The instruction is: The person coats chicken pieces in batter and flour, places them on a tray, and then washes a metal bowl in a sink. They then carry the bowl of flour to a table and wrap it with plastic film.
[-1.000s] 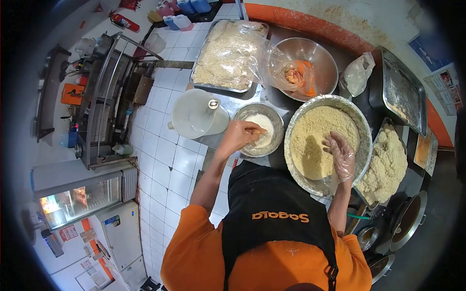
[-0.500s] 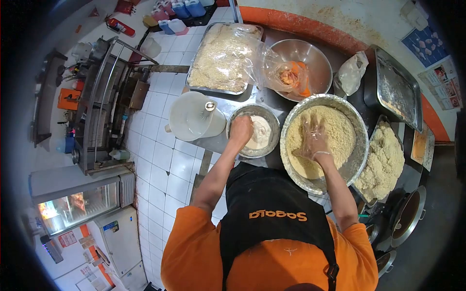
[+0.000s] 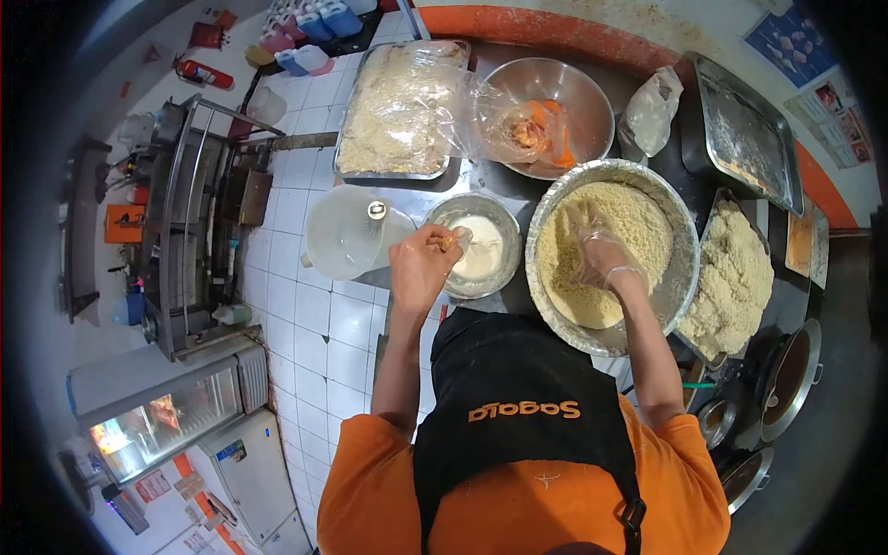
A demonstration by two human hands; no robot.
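Observation:
My left hand is closed in a pinch over the left rim of a metal bowl. Between its fingertips is a small orange-pink piece of food with white batter on it; its exact kind I cannot make out. White liquid batter fills the bottom of that bowl. Beside it, a larger crusted metal bowl contains pale yellow crumbs. My right hand, in a clear plastic glove, lies in these crumbs with its fingers stretched forward, the tips partly covered.
A tray of crumb-coated food sits under plastic wrap. Behind the bowls stands a steel bowl with a plastic bag of orange pieces. A clear plastic jug is at left. Rightward are a crumb heap, a metal pan and pots.
My left hand has come up out of the batter bowl and back toward me, with a small piece pinched in its fingers. My right hand stays in the crumbs, its fingers less spread.

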